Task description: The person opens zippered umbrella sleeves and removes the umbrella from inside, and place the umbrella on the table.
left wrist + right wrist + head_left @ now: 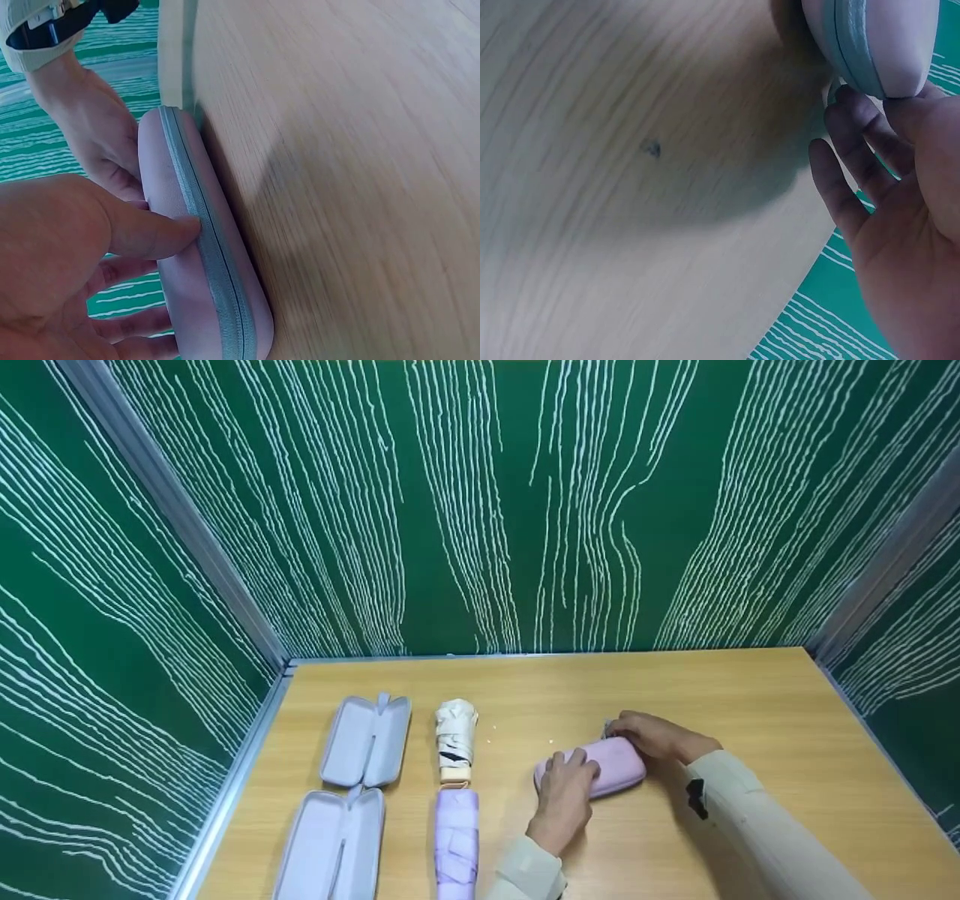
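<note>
A closed pink zippered case (616, 765) lies on the table, right of the middle. My left hand (564, 795) grips its left end, with the thumb (176, 234) against the grey zipper band (206, 247) and the other fingers over the top. At the case's far right corner is my right hand (656, 736), its fingertips pinching at a small grey tab (607, 727). In the right wrist view, the right thumb touches the end of the case (904, 49), and the fingertips meet a thin grey loop (832, 91). Exactly how the loop is held is partly hidden.
Two opened grey-lavender cases (365, 742) (330, 847) lie at the left of the wooden table (675, 682). Between them and my hands are a cream folded umbrella (455, 731) and a purple one (457, 840), end to end. Green walls (525, 510) with white lines stand around the table.
</note>
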{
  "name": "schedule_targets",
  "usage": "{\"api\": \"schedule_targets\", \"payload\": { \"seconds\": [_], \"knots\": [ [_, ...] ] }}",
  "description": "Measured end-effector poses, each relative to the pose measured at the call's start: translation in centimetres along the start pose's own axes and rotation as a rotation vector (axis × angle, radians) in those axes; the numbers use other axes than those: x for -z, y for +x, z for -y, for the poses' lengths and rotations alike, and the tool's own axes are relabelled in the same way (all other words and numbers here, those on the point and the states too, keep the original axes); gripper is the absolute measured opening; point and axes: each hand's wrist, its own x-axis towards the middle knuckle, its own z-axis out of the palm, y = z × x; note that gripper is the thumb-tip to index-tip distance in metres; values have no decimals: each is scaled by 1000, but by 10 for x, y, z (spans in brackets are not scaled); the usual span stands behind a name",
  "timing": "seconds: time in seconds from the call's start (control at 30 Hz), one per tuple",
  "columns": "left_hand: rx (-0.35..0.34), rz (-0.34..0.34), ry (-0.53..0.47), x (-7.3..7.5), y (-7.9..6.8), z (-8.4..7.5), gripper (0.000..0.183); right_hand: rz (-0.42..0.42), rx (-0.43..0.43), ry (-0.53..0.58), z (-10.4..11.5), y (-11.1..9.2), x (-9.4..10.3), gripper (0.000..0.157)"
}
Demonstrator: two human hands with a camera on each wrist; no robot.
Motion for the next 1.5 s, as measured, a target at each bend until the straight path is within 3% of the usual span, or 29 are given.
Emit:
{"api": "schedule_targets", "payload": {
  "seconds": [0.2,0.3,0.37,0.6,0.67,0.7,0.77,0.93,1.1,1.5],
  "knots": [
    [-13,-16,-2,0,-1,2,43,-28,171,-129,-7,0,2,24],
    [-14,-23,-8,0,-1,2,44,-51,185,-132,-9,1,0,22],
    [-13,-28,-14,0,-2,3,45,-58,123,-89,-9,2,-1,20],
    [8,-10,-48,-1,-1,5,47,-105,-257,101,-3,3,-5,16],
    [16,-5,-61,-2,-1,6,48,-110,-305,126,-3,2,-5,19],
    [16,-5,-66,-2,-1,6,48,-117,-298,106,-4,2,-6,19],
    [15,-6,-68,-3,-1,7,50,-110,-182,-29,-8,1,-6,17],
    [17,-13,-65,-3,-2,6,51,-271,235,-544,-17,-4,-11,20],
    [23,-20,-41,-3,-3,2,47,-340,264,-633,-16,-9,-14,19],
    [-4,-32,88,-7,-5,-2,36,-366,178,-767,-20,-27,-20,22]
  ]
}}
